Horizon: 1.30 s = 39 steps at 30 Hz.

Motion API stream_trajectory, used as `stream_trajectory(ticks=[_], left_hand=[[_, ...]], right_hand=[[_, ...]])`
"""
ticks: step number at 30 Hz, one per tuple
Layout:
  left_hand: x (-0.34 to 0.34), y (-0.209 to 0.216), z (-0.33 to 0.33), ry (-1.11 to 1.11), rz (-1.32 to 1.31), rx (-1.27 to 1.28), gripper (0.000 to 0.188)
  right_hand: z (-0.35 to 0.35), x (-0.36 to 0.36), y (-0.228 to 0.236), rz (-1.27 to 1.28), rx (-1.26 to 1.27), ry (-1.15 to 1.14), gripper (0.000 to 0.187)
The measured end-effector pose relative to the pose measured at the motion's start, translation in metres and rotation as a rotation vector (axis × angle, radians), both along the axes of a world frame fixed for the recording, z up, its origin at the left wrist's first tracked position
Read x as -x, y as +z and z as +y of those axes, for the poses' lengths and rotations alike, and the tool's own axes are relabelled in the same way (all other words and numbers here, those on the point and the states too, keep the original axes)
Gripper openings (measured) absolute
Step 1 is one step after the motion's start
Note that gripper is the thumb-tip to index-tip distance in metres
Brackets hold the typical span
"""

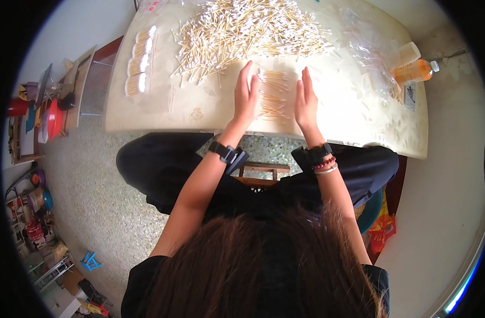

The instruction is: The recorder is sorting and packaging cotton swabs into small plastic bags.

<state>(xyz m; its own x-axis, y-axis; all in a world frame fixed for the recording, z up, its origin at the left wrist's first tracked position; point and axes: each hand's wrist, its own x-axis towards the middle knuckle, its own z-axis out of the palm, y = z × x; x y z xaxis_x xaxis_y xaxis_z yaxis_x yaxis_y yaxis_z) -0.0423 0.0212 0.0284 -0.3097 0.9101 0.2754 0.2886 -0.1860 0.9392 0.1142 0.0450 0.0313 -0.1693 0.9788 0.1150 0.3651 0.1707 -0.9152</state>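
Between my hands, cotton swabs [273, 102] with pale wooden sticks lie crosswise on the table in two loose groups, one nearer me than the other. My left hand [246, 96] stands on edge at their left ends, fingers stretched out, very close to or touching the tips. On the other side my right hand [306, 100] is also on edge with straight fingers, a small gap away from the swabs. Neither hand grips anything. Just beyond them spreads a big loose heap of cotton swabs [253, 29], pointing every way.
Several neat bundles of swabs [138, 64] form a column at the table's left. Clear plastic bags [367, 53] lie at the right, beside an orange drink bottle [415, 71] on its side and a pale cup [408, 54]. The table's near edge [168, 130] runs above my knees.
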Motion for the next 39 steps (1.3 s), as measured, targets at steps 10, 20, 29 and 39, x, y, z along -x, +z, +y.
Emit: stream_trajectory(ticks=[10,20,29,39], left_hand=[[-0.008,-0.005,0.039,-0.195,-0.570,0.109,0.051],[-0.001,-0.002,0.027,-0.271,-0.250,0.110,0.051],[-0.009,-0.010,0.026,-0.151,-0.475,0.082,0.052],[0.028,0.006,0.005,-0.425,0.205,0.157,0.051]], right_hand=[[0.027,0.017,-0.012,0.667,0.181,0.064,0.053],[0.003,0.021,-0.008,0.730,0.247,0.012,0.054],[0.004,0.030,-0.010,0.745,0.208,0.027,0.057],[0.024,-0.009,0.010,0.040,-0.024,0.222,0.061]])
